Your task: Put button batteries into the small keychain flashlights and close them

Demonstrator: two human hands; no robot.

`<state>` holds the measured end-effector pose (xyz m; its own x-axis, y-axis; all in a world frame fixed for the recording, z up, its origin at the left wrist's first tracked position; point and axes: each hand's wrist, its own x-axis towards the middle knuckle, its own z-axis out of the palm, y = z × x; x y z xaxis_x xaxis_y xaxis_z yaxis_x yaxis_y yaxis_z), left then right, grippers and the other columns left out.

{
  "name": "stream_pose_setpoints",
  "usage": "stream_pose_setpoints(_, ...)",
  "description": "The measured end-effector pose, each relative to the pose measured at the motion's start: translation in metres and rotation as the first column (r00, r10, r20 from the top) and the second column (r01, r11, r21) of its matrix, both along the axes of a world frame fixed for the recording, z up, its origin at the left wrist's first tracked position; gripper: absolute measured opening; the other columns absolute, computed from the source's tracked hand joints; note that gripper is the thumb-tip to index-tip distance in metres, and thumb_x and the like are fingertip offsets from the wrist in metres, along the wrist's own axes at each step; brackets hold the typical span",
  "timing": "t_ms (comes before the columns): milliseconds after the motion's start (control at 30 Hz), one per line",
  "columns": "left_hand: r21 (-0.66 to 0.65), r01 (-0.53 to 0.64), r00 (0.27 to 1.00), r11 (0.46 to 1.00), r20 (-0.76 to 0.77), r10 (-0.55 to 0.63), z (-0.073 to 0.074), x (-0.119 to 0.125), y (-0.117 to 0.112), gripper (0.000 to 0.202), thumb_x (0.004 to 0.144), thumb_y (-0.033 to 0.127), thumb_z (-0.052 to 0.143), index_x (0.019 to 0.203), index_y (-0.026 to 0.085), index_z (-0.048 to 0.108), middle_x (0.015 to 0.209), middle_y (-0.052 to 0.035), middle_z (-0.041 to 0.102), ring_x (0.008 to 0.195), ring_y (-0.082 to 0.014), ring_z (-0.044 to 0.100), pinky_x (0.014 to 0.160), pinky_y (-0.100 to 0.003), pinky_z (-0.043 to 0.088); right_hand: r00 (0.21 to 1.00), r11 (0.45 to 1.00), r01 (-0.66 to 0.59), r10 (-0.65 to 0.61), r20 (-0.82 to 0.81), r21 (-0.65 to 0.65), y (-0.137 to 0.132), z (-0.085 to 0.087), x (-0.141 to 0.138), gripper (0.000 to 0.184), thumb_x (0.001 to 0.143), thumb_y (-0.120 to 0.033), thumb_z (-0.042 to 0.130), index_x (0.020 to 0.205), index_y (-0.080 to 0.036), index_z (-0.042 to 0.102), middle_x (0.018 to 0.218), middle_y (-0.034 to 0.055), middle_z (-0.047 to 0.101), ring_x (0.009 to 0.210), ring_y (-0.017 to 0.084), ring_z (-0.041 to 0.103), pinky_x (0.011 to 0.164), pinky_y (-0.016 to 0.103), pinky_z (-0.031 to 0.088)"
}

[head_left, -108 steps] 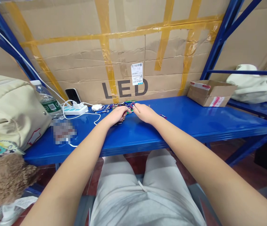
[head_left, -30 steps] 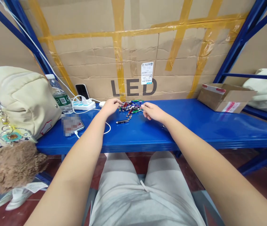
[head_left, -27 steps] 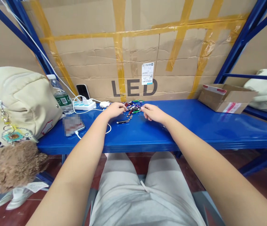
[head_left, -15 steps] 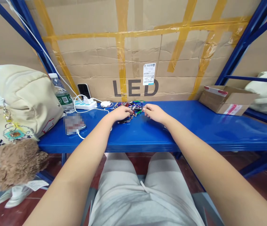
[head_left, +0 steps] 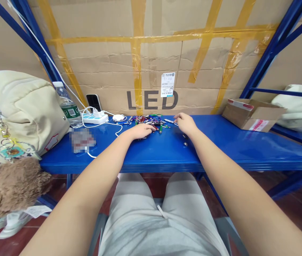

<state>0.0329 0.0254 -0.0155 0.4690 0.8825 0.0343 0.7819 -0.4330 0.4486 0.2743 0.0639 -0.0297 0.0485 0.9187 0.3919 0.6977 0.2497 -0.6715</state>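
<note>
A heap of small, shiny, coloured pens (head_left: 147,119) lies on the blue table (head_left: 156,153). My left hand (head_left: 141,131) rests over the near side of the heap, fingers stretched out to the right; whatever lies beneath the palm is hidden. Right of the heap is my right hand (head_left: 185,122), its thumb and fingers closed around one end of a silver pen (head_left: 169,121) that points left. A green pen (head_left: 161,129) lies at the heap's near right edge, between the hands. Close to my right wrist lies a small dark and silver piece (head_left: 185,144), partly covered by the arm.
On the left are a beige bag (head_left: 28,103) with a brown plush charm (head_left: 15,186), a water bottle (head_left: 69,106), a white power strip (head_left: 95,118) and a blurred phone with a cable. Behind stands a large taped carton (head_left: 100,71); an opened box (head_left: 252,113) sits at right.
My right hand has moved right, away from the heap, with the silver pen at its fingers. My left hand has shifted slightly right and its fingers have stretched out.
</note>
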Motion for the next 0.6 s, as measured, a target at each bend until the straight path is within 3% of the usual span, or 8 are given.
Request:
stream_pose_setpoints(100, 0.025, 0.015, 1.0, 1.0, -0.011, -0.014, 0.001, 0.001, -0.002, 0.043, 0.084, 0.024, 0.044, 0.119, 0.028, 0.069, 0.132, 0.0044, 0.062, 0.11, -0.0187, 0.062, 0.093, -0.024, 0.048, 0.942, 0.982, -0.18, 0.186, 0.28, -0.049, 0.0, -0.005, -0.006, 0.044, 0.083, -0.004, 0.04, 0.116, -0.012, 0.067, 0.127, 0.0116, 0.064, 0.121, 0.021, 0.056, 0.105, 0.031, 0.038)
stream_pose_setpoints(233, 0.002, 0.045, 0.998, 0.999, 0.041, -0.045, 0.001, -0.001, 0.0, 0.038, 0.084, 0.028, 0.046, 0.111, 0.028, 0.073, 0.123, 0.0049, 0.068, 0.108, -0.0173, 0.062, 0.094, -0.023, 0.047, 0.829, 0.947, -0.295, 0.321, 0.458, -0.129, 0.001, -0.008, -0.01, 0.051, 0.084, -0.004, 0.039, 0.129, -0.013, 0.061, 0.137, 0.0106, 0.057, 0.128, 0.024, 0.051, 0.108, 0.032, 0.036)
stream_pose_setpoints(367, -0.02, 0.065, 0.994, 0.998, 0.085, -0.063, 0.001, -0.005, 0.002, 0.035, 0.084, 0.028, 0.047, 0.106, 0.026, 0.074, 0.113, 0.0039, 0.072, 0.099, -0.0157, 0.065, 0.089, -0.023, 0.05, 0.792, 0.941, -0.309, 0.335, 0.511, -0.138, 0.001, -0.007, -0.009, 0.051, 0.084, -0.004, 0.039, 0.128, -0.014, 0.063, 0.136, 0.0097, 0.058, 0.126, 0.025, 0.054, 0.107, 0.033, 0.039)
stream_pose_setpoints(600, 0.114, -0.009, 1.0, 0.993, 0.019, 0.007, 0.0, -0.014, 0.007, 0.033, 0.085, 0.034, 0.049, 0.105, 0.024, 0.074, 0.111, -0.0002, 0.073, 0.102, -0.0196, 0.065, 0.093, -0.029, 0.048, 0.811, 0.968, -0.233, 0.247, 0.531, -0.094, 0.0, -0.004, -0.003, 0.038, 0.085, -0.008, 0.044, 0.109, -0.016, 0.073, 0.12, 0.0101, 0.069, 0.114, 0.026, 0.062, 0.099, 0.034, 0.044)
